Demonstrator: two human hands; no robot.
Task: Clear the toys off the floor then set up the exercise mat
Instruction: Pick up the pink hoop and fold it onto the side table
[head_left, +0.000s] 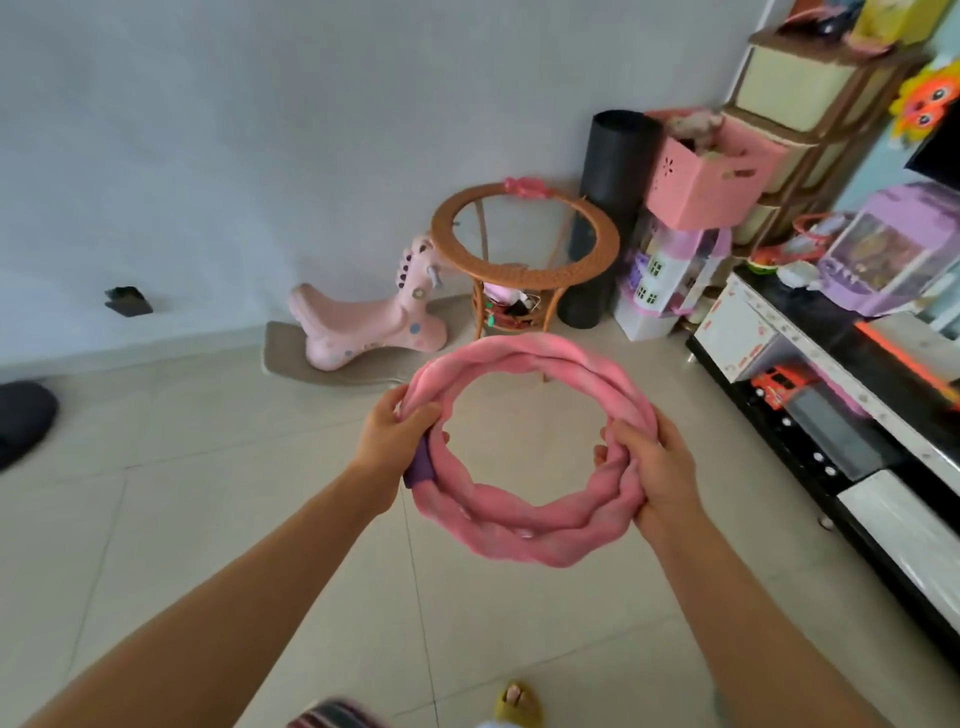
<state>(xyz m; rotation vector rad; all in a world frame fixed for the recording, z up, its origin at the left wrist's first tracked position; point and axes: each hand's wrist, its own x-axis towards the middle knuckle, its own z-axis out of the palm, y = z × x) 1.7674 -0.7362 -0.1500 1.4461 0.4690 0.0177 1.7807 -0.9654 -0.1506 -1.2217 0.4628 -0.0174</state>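
From the head view, both arms reach forward over the pale tiled floor (208, 467), and between them a pink padded hoop (519, 540), coiled into a twisted double ring, is held up in the air, well clear of the tiles. The left hand (392, 441) grips the ring's left side with its fingers curled round the padding, just above a short purple sleeve (422, 465) on the hoop. The right hand (657, 470) grips the right side, fingers wrapped inward round the twisted coils. Beyond the hoop, a pink rocking horse (363, 322) stands on a flat beige base against the white wall. Just right of it is a round wicker side table with a glass tabletop (524, 234); a pink bow-shaped piece (525, 187) sits on its far rim, and small items lie on its lower shelf, too blurred to name. Behind the table a black rolled exercise mat (605, 218) stands upright in the corner. Next to the roll, a pink basket (711, 171) rests on top of a purple and white toy dollhouse (670, 275). Along the right edge runs a low black TV cabinet (841, 447) with a red toy car (776, 387) in an open compartment and a purple toy machine (893, 249) on top. A yellow slipper (517, 704) shows at the bottom edge.
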